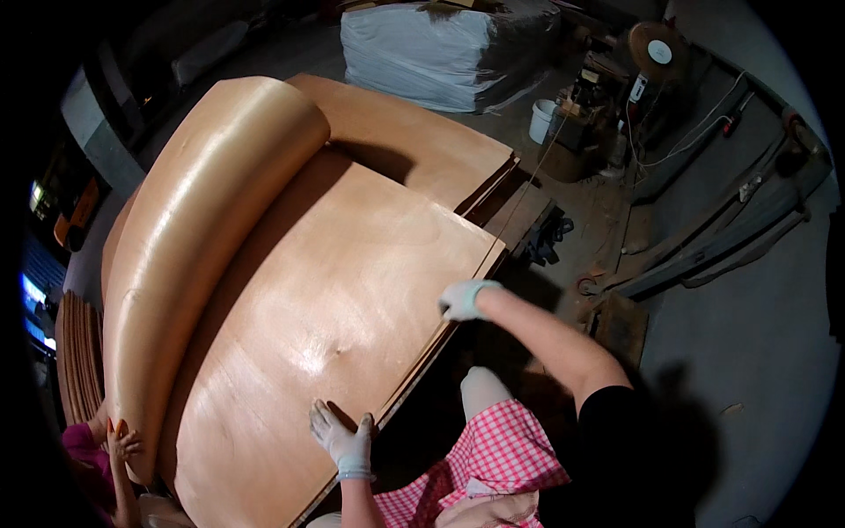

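Observation:
A broad stack of thin tan wood veneer sheets [290,299] lies in front of me, its top face smooth and shiny. My left hand [342,440], in a pale knit glove, rests on the top sheet near its close edge with the fingers spread. Farther right, my right hand [464,300], also gloved, is closed at the edge of the top sheet, its fingertips partly hidden. Along the left side, a large curled sheet [211,211] arches over the stack. At its near end is another person's hand [123,443].
Behind lies another stack of sheets [422,141]. A plastic-wrapped bale [414,53] stands at the back. To the right are a white bucket [542,121], a machine with a round disc [656,48] and a metal frame [722,238]. Several bent sheets [77,361] stand at far left.

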Motion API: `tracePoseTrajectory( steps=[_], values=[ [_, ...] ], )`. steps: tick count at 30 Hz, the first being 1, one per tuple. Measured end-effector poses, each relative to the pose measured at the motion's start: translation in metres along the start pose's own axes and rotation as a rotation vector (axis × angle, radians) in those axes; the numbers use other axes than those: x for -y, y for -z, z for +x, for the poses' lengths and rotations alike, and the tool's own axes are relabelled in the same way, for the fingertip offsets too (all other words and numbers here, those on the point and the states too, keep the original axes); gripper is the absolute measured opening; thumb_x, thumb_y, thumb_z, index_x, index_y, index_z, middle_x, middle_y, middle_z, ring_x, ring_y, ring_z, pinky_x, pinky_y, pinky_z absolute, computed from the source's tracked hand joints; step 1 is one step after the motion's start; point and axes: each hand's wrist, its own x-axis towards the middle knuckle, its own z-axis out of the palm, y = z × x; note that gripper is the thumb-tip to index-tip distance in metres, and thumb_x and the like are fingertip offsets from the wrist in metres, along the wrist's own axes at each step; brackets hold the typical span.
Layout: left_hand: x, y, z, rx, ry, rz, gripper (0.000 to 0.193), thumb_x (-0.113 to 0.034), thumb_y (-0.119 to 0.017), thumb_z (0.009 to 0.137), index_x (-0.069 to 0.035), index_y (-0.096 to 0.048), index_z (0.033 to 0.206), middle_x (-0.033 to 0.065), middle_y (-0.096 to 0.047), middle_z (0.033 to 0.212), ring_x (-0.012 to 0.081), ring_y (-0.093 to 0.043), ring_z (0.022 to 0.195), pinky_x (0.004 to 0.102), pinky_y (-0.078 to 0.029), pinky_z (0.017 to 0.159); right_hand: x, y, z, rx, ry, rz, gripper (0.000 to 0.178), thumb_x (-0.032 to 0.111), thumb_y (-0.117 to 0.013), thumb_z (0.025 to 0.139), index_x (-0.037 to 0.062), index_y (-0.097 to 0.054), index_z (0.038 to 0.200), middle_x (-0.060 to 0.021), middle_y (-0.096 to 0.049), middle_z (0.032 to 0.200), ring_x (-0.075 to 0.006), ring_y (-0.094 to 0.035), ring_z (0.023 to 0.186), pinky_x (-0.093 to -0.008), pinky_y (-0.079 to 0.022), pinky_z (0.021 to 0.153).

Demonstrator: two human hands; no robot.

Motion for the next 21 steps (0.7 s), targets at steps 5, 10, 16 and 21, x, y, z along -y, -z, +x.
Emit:
tracePoseTrajectory(
  steps=[5,10,16,21],
  values=[
    [-0.007,0.002,-0.002,0.009,0.006,0.015,0.104,-0.038,-0.073,0.074,0.008,-0.017,0.147,0.0266,-0.02,0.153,0.039,-0.016,0.144,0.048,-0.01,0.118,-0.116,0.056,-0.015,-0.158,-0.151,-0.073,0.03,0.027,-0.062,0.081,0.0144,-0.071,0.107,-0.0142,-0.068,0.108,-0.0317,-0.065,0.099,-0.0416,-0.05,0.086],
    [0.004,-0.008,-0.006,0.05,-0.061,0.308,0.095,-0.049,-0.06,0.083,0.008,-0.018,0.147,0.0292,-0.018,0.153,0.0421,-0.014,0.144,0.0514,-0.008,0.118,-0.141,0.069,-0.013,-0.231,-0.325,-0.047,0.027,0.025,-0.062,0.082,0.0121,-0.07,0.105,-0.0121,-0.068,0.107,-0.0309,-0.064,0.1,-0.041,-0.05,0.085],
    [0.001,-0.008,-0.007,0.077,-0.079,0.37,0.091,-0.05,-0.054,0.087,0.008,-0.019,0.146,0.0293,-0.017,0.153,0.0421,-0.013,0.144,0.0526,-0.008,0.117,-0.152,0.06,0.005,-0.214,-0.39,-0.023,0.027,0.02,-0.063,0.079,0.0127,-0.07,0.104,-0.0116,-0.067,0.111,-0.0318,-0.064,0.102,-0.0411,-0.051,0.085],
    [-0.001,-0.008,-0.006,0.075,-0.08,0.365,0.09,-0.052,-0.054,0.087,0.007,-0.02,0.146,0.0287,-0.018,0.153,0.042,-0.014,0.144,0.0526,-0.008,0.117,-0.159,0.055,0.014,-0.201,-0.441,-0.048,0.026,0.024,-0.066,0.081,0.0107,-0.069,0.103,-0.0107,-0.068,0.107,-0.0302,-0.063,0.1,-0.0405,-0.05,0.085]
  ],
)
